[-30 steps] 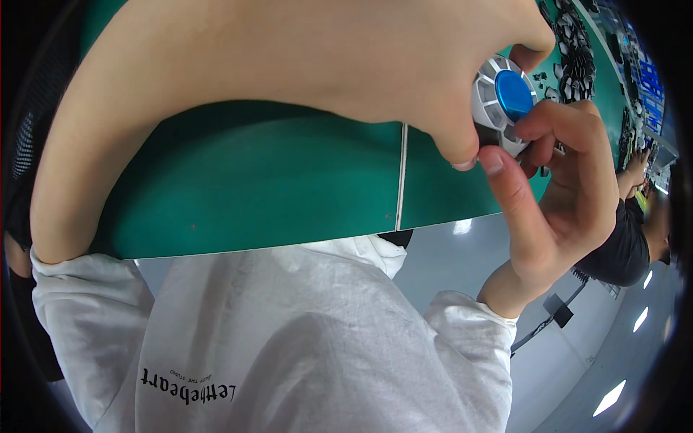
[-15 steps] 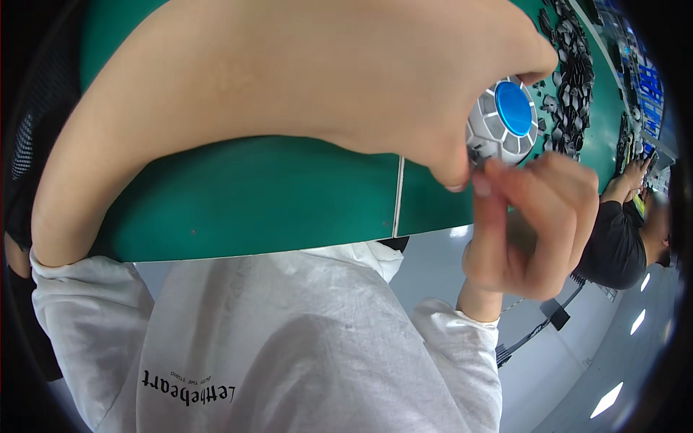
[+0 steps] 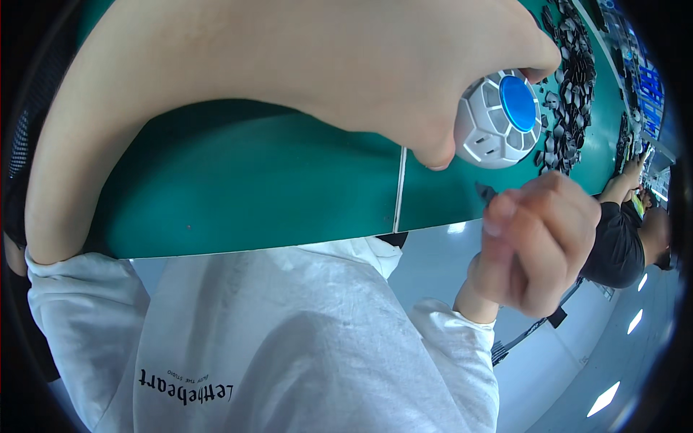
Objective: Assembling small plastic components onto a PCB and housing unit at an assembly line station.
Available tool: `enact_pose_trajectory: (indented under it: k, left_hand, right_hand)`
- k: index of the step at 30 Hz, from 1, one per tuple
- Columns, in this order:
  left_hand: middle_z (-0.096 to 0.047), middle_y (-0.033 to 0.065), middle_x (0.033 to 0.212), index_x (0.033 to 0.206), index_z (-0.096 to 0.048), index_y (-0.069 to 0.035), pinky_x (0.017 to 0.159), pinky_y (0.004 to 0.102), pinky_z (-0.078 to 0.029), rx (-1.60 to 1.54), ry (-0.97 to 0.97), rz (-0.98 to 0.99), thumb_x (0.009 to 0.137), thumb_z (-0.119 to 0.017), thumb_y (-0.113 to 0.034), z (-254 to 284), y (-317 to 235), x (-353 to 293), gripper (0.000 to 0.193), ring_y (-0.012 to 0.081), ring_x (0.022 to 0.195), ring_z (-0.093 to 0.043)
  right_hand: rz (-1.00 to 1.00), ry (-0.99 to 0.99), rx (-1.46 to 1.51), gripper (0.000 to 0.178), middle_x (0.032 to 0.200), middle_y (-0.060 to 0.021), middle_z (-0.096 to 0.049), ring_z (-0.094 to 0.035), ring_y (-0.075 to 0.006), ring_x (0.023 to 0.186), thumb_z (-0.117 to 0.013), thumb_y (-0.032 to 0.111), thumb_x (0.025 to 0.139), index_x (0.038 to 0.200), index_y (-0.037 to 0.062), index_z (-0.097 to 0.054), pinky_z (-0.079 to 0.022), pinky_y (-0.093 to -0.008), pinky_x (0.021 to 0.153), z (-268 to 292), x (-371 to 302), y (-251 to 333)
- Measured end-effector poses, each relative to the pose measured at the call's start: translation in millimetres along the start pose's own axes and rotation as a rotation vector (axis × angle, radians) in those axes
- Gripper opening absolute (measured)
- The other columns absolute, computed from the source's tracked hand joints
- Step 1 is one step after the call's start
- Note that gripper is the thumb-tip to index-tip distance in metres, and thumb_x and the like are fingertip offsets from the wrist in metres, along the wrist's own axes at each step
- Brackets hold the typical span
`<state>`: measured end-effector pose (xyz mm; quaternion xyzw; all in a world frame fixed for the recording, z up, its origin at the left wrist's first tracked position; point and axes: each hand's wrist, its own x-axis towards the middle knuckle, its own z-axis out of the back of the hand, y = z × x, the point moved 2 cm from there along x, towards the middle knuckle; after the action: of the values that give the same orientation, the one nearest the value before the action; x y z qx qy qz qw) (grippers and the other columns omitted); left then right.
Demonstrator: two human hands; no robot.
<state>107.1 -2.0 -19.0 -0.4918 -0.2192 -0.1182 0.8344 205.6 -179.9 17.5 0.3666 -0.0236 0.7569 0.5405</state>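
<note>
Compared with half a second ago, the right hand (image 3: 541,242) is drawn off the white faceted ball (image 3: 488,128), toward the wearer. The green desk (image 3: 289,180) spreads beneath the ball. The left hand (image 3: 462,54) comes in from the ball's left, its fingers curled around and gripping it. A heap of dark pieces (image 3: 575,86) lies right of the ball. A blue disc (image 3: 518,104) caps the ball. On the ball's near side, apart from it, the right fingers pinch a small dark grey piece (image 3: 484,191).
</note>
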Motion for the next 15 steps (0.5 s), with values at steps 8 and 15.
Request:
enact_pose_trajectory:
  k: [8,15]
  left_hand:
    - [-0.062,0.0131,0.065,0.089,-0.062,0.003,0.048,0.0293,-0.049,0.064,0.017,0.069,0.069,-0.074,-0.012,-2.8,-6.3,7.6,0.028,0.0249,0.046,-0.053]
    - [-0.061,0.0166,0.063,0.087,-0.056,0.005,0.053,0.0299,-0.048,-0.01,0.088,0.075,0.079,-0.066,-0.015,6.4,-15.3,7.7,0.024,0.0282,0.051,-0.054]
  right_hand:
    - [-0.158,0.03,-0.035,0.033,0.098,-0.0144,-0.069,-0.054,-0.019,0.071,-0.072,-0.005,0.075,0.107,-0.0021,-0.064,-0.046,-0.027,0.072,0.7,17.1,-2.5]
    - [-0.325,-0.157,-0.008,0.042,0.1,-0.0144,-0.069,-0.054,-0.0178,0.072,-0.076,-0.008,0.068,0.108,-0.003,-0.064,-0.046,-0.0269,0.074,-4.8,17.2,11.4]
